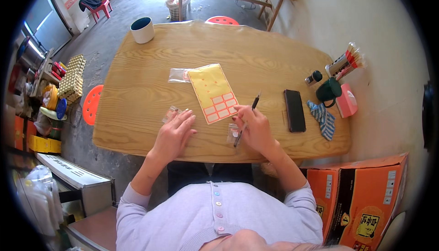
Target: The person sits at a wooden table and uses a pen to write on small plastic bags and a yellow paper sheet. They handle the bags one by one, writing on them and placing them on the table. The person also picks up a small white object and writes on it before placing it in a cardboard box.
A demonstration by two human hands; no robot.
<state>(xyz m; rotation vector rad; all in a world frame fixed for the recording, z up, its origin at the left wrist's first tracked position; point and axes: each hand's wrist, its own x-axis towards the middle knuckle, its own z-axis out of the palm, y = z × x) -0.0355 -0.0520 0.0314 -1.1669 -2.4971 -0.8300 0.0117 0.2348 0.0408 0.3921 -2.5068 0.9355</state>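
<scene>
My left hand lies flat on the table, its fingertips over a small clear plastic bag with an orange-edged label. Between the fingers of my right hand is a black pen, its upper end pointing away from me. Beneath the pen, a second small clear bag with a label lies near the table's front edge. A sheet of stickers sits between my hands, tilted. Its yellow backing shows, and several white labels with orange borders remain at the near end. Another clear bag lies partly under the sheet's far left corner.
Right of my hand on the wooden table lies a phone. Beyond it are a striped cloth, a dark green mug, a pink tissue pack and a skewer holder. A white cup stands far left.
</scene>
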